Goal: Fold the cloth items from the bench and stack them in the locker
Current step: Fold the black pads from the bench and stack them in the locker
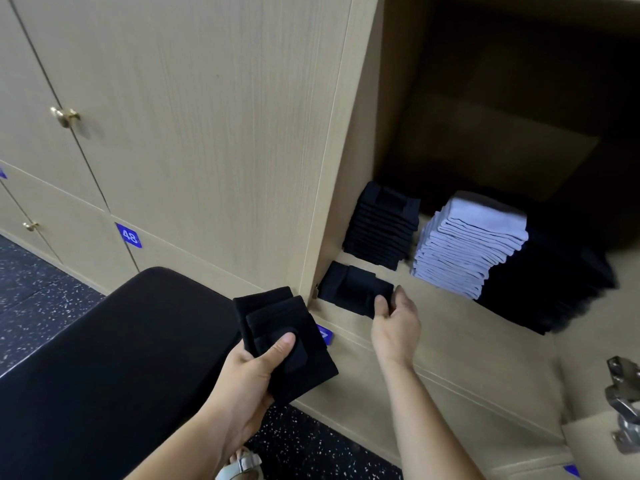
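Left grip, nearest the camera, is closed round a folded black cloth, thumb pressed flat on top, and holds it in the air just past the end of the padded bench. Right grip reaches into the open locker and pinches the near edge of a second black cloth, which lies alone on the locker floor at the front left corner. Behind it stands a black stack of like pieces, with a pale stack just beside that and a dark pile further right. The step in hand looks like moving the loose piece onto the black stack. It is best lifted flat with the fold pinched tight so it does not spring open, then squared to the pieces below. The one in the left grip can go on top the same way.
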`<state>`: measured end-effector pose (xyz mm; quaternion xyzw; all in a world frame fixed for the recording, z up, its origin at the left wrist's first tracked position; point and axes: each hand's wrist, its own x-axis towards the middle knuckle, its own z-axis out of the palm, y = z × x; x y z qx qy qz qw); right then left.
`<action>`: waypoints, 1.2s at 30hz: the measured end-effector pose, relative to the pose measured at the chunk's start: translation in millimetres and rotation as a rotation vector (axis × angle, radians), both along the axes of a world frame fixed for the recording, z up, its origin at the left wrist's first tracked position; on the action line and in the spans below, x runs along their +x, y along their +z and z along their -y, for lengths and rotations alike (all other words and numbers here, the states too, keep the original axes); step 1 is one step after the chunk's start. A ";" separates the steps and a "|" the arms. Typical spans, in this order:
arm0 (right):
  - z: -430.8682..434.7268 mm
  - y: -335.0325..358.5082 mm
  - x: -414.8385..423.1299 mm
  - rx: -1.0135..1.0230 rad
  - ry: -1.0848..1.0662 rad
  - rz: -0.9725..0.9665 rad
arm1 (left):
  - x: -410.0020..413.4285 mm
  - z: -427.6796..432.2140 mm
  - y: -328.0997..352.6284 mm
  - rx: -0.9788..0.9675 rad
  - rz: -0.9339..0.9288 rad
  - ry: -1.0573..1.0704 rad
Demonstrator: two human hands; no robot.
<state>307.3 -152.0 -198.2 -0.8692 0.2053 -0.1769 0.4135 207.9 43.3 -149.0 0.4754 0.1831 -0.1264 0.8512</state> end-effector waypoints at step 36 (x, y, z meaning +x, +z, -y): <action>-15.4 146.8 -209.9 0.308 0.454 -0.023 | -118.8 -5.4 91.9 0.074 0.044 0.048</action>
